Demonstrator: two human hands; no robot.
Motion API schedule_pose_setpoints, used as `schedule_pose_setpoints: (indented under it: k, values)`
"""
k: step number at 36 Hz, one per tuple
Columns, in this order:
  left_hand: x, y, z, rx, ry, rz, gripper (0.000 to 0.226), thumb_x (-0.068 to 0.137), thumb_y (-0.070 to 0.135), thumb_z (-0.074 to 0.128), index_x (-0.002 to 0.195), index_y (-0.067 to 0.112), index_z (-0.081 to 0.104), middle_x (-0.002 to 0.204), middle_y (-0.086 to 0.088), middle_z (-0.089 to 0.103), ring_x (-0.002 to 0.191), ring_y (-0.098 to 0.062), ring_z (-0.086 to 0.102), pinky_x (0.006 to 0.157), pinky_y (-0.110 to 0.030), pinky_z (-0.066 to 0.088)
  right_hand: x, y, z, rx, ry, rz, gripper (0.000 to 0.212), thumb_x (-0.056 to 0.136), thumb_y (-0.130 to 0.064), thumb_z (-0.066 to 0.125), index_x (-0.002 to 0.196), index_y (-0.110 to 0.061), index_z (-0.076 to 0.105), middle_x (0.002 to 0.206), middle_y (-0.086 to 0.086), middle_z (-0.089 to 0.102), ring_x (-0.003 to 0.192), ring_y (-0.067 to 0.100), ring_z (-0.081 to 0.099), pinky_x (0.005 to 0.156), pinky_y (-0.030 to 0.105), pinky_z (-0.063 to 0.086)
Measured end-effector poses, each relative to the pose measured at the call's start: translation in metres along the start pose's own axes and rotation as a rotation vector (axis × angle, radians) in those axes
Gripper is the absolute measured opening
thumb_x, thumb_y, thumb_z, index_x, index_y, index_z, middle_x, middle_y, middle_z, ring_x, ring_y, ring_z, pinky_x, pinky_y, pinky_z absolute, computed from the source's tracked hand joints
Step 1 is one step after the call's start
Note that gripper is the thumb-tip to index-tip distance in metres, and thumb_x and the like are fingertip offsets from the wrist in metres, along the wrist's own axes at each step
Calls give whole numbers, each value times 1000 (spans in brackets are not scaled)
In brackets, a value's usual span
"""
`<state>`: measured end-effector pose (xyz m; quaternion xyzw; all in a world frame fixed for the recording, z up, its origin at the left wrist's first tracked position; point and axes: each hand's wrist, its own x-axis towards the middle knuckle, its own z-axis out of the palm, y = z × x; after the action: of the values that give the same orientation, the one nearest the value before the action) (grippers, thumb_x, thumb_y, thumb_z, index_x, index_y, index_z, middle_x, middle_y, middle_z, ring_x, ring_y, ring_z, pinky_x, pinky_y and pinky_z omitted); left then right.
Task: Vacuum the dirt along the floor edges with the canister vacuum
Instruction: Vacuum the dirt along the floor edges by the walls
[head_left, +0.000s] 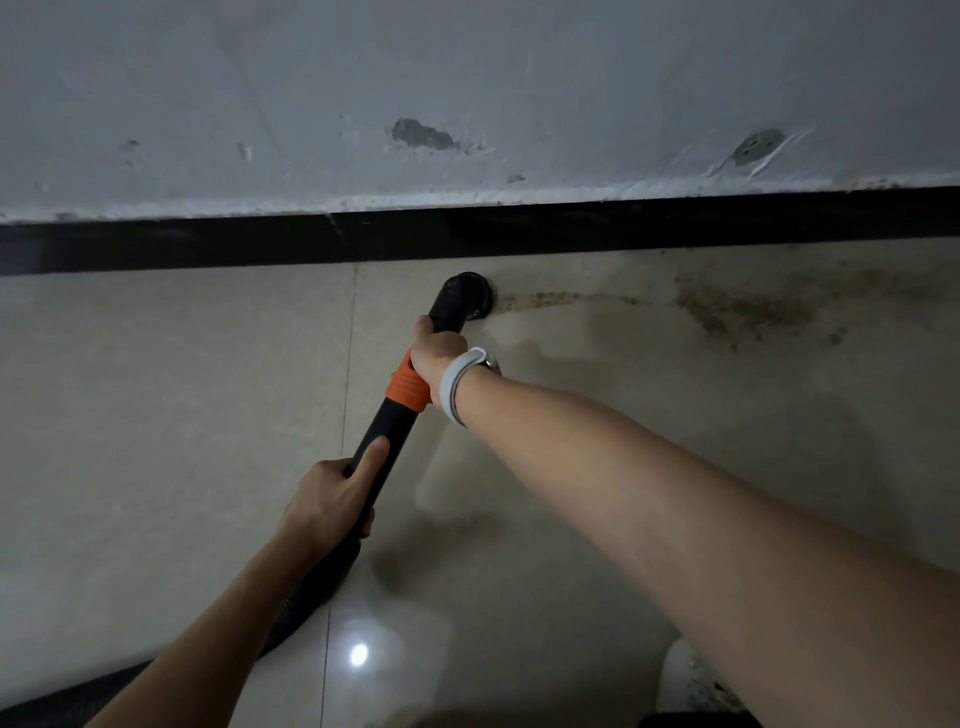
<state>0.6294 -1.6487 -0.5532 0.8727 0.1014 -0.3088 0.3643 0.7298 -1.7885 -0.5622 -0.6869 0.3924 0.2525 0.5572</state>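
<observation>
A black vacuum wand (387, 431) with an orange collar (408, 391) slants across the beige tiled floor. Its round nozzle (466, 293) sits on the floor just below the black skirting (208, 247). My right hand (436, 356), a pale band on the wrist, grips the wand just above the orange collar. Lower down, my left hand (330, 501) grips the wand, thumb lying along it. A brown trail of dirt (550, 299) runs right from the nozzle to a wider patch of dirt (743, 312). The ribbed black hose (78, 696) curves off to the bottom left.
A grey-white wall (467, 93) with chipped patches rises above the skirting. A white rounded object (691, 680) shows at the bottom right. A light reflects off the tile (358, 654) near the bottom centre. Tile joints run vertically left of the wand.
</observation>
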Motion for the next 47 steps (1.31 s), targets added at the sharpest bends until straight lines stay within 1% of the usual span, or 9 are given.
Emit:
schedule_pose_setpoints:
  k: [8, 15, 19, 24, 28, 32, 38, 42, 47]
  values:
    - [5, 13, 15, 71, -25, 8, 67, 93, 60, 37, 67, 3, 63, 52, -11, 66, 46, -22, 61, 62, -31, 51, 3, 9, -29, 55, 46, 20, 60, 100, -52, 31, 123, -1, 52, 116, 17, 61, 107, 32, 60, 100, 46, 45]
    - [10, 32, 33, 90, -58, 45, 64, 92, 60, 39, 66, 5, 61, 50, -9, 64, 47, -24, 61, 61, -35, 52, 12, 18, -55, 91, 91, 38, 66, 97, -58, 29, 125, -3, 51, 120, 18, 60, 110, 35, 58, 101, 48, 43]
    - [12, 48, 45, 111, -75, 59, 59, 92, 59, 40, 66, 9, 58, 47, -5, 62, 46, -21, 59, 61, -33, 52, 19, 24, -77, 110, 105, 51, 55, 96, -58, 29, 101, -7, 48, 109, 17, 64, 102, 33, 62, 99, 48, 45]
    - [16, 64, 62, 146, -110, 69, 63, 90, 64, 38, 69, 10, 60, 49, -6, 64, 45, -21, 59, 65, -36, 54, 28, 32, -103, 151, 122, 69, 57, 95, -61, 30, 83, -8, 45, 103, 13, 67, 96, 32, 65, 96, 48, 48]
    - [20, 78, 76, 188, -142, 79, 65, 87, 68, 35, 73, 10, 62, 50, -4, 64, 45, -20, 60, 65, -33, 53, 30, 36, -126, 190, 151, 73, 53, 97, -58, 31, 103, -8, 49, 105, 14, 63, 103, 32, 62, 99, 48, 46]
    - [22, 92, 89, 235, -160, 103, 62, 89, 66, 35, 71, 13, 60, 49, -2, 62, 44, -17, 59, 60, -27, 49, 39, 43, -144, 237, 174, 67, 62, 96, -58, 32, 117, -4, 55, 118, 15, 64, 108, 33, 62, 102, 46, 45]
    - [25, 117, 109, 299, -194, 137, 60, 87, 69, 34, 68, 18, 58, 59, -4, 67, 49, -18, 61, 68, -33, 54, 40, 51, -178, 375, 185, 114, 59, 96, -57, 38, 122, -6, 49, 108, 16, 65, 99, 32, 66, 96, 46, 50]
    - [26, 130, 122, 362, -215, 180, 60, 87, 71, 32, 67, 19, 55, 61, -3, 66, 57, -20, 64, 74, -34, 54, 39, 57, -208, 433, 184, 141, 46, 101, -48, 37, 118, -6, 43, 78, 9, 59, 83, 24, 67, 93, 37, 52]
    - [17, 130, 130, 428, -239, 217, 59, 87, 72, 31, 71, 21, 57, 61, 0, 64, 61, -18, 65, 70, -30, 51, 23, 71, -216, 498, 190, 157, 46, 101, -48, 39, 119, -6, 42, 82, 9, 62, 79, 23, 67, 95, 42, 53]
